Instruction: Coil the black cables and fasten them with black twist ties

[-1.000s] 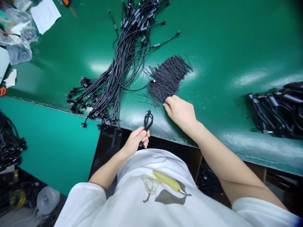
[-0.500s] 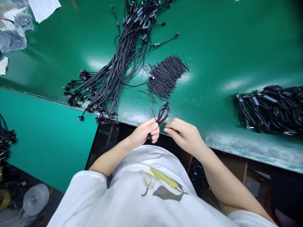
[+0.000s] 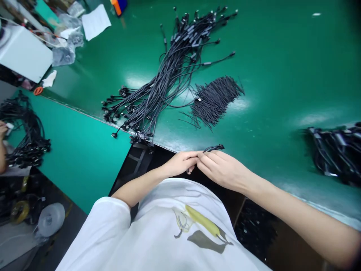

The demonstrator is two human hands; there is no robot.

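Observation:
A coiled black cable point(image 3: 213, 148) sticks out beyond my fingers at the front edge of the green table. My left hand point(image 3: 182, 163) is closed around its near part, which is mostly hidden. My right hand point(image 3: 222, 169) lies against the left one, fingers closed over the coil. Whether a tie is wrapped round the coil cannot be made out. Ahead lies a heap of short black twist ties point(image 3: 216, 101). Left of that heap stretches a bundle of long black cables point(image 3: 169, 71) with plugs at both ends.
Coiled cables point(image 3: 338, 152) are piled at the right. Paper point(image 3: 96, 22), plastic bags point(image 3: 64, 54) and a white box point(image 3: 24, 51) stand far left. A co-worker's hand point(image 3: 2, 131) is beside more cables point(image 3: 26, 131). Below the table is a dark pile of cables point(image 3: 254, 226).
My right hand has moved in from beside the coil and closed on it next to my left. The coil has tipped over to the right. The view has shifted left.

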